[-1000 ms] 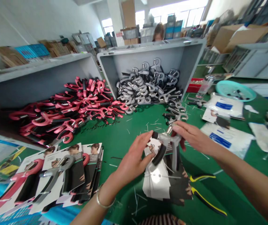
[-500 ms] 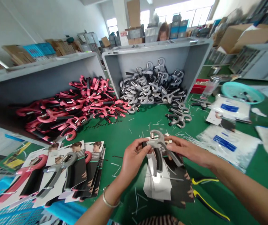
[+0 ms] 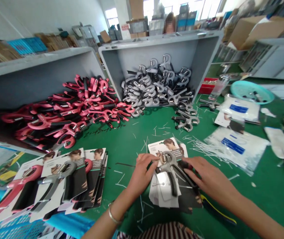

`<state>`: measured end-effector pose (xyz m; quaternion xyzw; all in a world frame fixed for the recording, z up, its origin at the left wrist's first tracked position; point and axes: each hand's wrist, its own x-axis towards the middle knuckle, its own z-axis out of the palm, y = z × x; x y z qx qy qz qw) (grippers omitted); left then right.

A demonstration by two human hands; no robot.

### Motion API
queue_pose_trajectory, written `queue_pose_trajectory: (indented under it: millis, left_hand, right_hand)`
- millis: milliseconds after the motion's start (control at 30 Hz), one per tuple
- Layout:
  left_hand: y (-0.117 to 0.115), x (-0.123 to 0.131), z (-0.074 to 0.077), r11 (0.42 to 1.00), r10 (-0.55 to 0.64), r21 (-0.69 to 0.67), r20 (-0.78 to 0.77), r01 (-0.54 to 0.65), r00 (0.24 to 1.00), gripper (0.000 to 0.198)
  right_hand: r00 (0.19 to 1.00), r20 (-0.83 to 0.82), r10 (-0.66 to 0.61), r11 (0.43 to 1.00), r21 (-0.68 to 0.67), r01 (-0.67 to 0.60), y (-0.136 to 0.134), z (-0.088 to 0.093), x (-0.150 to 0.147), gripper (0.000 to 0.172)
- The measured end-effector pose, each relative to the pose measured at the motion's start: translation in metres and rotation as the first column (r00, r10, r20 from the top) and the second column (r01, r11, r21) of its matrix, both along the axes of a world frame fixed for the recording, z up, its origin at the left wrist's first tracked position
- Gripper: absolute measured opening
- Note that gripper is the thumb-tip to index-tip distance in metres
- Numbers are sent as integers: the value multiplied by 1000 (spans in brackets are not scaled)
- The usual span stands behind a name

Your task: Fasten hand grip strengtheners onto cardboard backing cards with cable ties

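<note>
Grey hand gripper, on backing card: left hand grip pinching head, right hand grip spread flat atop handle; keep it square.

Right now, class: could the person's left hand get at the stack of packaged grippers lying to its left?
Probably yes. The left hand rests on the grey gripper; only green table lies between it and the stack of packaged grippers.
</note>
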<state>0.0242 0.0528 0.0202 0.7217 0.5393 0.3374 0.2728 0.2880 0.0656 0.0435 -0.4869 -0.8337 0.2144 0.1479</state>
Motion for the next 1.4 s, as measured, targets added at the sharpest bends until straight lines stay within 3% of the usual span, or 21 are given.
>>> queue_pose_trajectory:
  millis: [100,233,433,600,733,900,1000,1133,1267,1400]
  left_hand:
    - [17,8,8,994,-58,83,-107,68,993,27]
    - [34,24,19,968,-169,124,-325,220,930,24]
    - [34,33,21,965,-187,93,-418,247,889,6]
    - [27,34,14,977,-159,86,-308,194,938,8]
    - [22,32,9,989,-122,68,-152,134,981,8]
    - [20,30,3,990,-138,27,3,138,990,13]
    - [21,31,-3,997,-81,10,130,81,988,15]
    - [22,30,-9,998,-58,-18,228,63,972,14]
    - [23,29,-12,997,-64,-30,242,73,968,14]
    - [22,29,-14,997,-64,-19,229,70,971,15]
  right_hand:
    - [987,-108,123,991,-41,-128,-13,2,0,23]
    - [972,-168,166,986,-4,-169,-16,5,-12,14]
    - [957,-200,212,977,15,-213,-12,-2,-25,13]
    - [952,-250,178,984,18,-179,-8,-14,-31,12]
    - [902,-432,32,998,-40,-54,1,-23,-38,12]
    - [833,-532,-153,984,-162,77,13,-28,-43,13]
    - [800,-583,-138,986,-158,54,15,-27,-42,19]
    - [848,-522,-91,989,-146,17,9,-25,-37,21]
    - [904,-428,20,995,-83,-61,3,-27,-34,19]
    - [917,-398,26,994,-91,-68,3,-26,-36,18]
